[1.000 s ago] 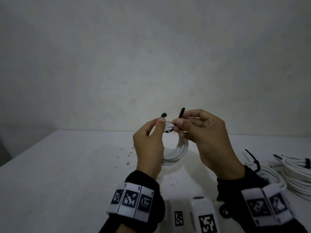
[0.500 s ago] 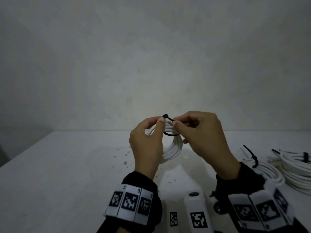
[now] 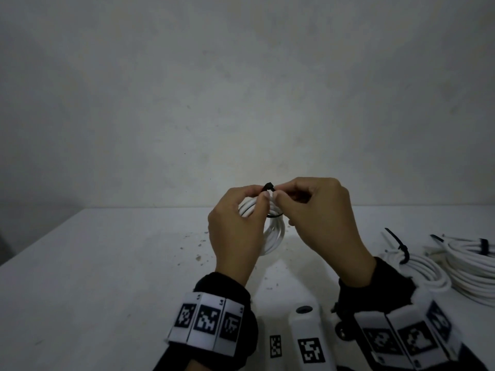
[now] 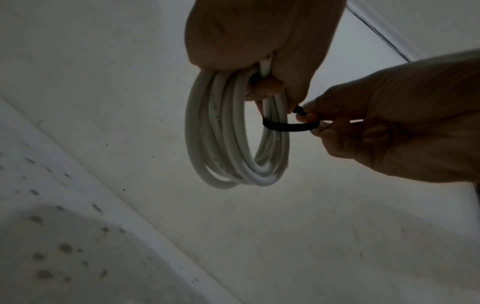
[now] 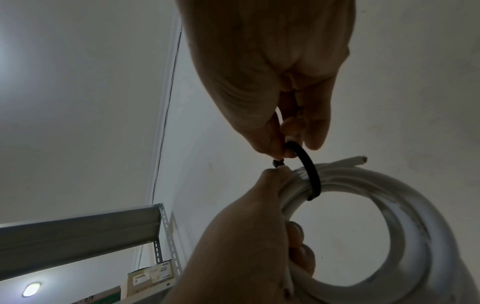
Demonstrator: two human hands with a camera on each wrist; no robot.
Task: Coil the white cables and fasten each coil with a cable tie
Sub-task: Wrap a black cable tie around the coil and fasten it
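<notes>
A white cable coil (image 3: 276, 231) (image 4: 233, 133) (image 5: 389, 216) hangs in the air above the white table (image 3: 93, 277). My left hand (image 3: 238, 223) (image 5: 259, 236) grips the coil at its top, fingers curled round the strands. A black cable tie (image 3: 268, 187) (image 4: 288, 125) (image 5: 309, 168) loops loosely round the strands beside that grip. My right hand (image 3: 316, 210) (image 4: 389, 123) (image 5: 280, 123) pinches the tie's ends between thumb and fingertips, right against the left thumb. The tie's head pokes up between the two hands.
Two more white coils (image 3: 417, 266) (image 3: 476, 263) lie on the table at the right, each with a black tie round it. Dark specks (image 3: 198, 247) dot the table left of the hands. A bare wall stands behind. A metal shelf (image 5: 78, 230) appears in the right wrist view.
The tie's two ends, apart a second ago, have been brought together above the coil. The loose tail that stuck up from my right fingers no longer shows. Both hands rose slightly.
</notes>
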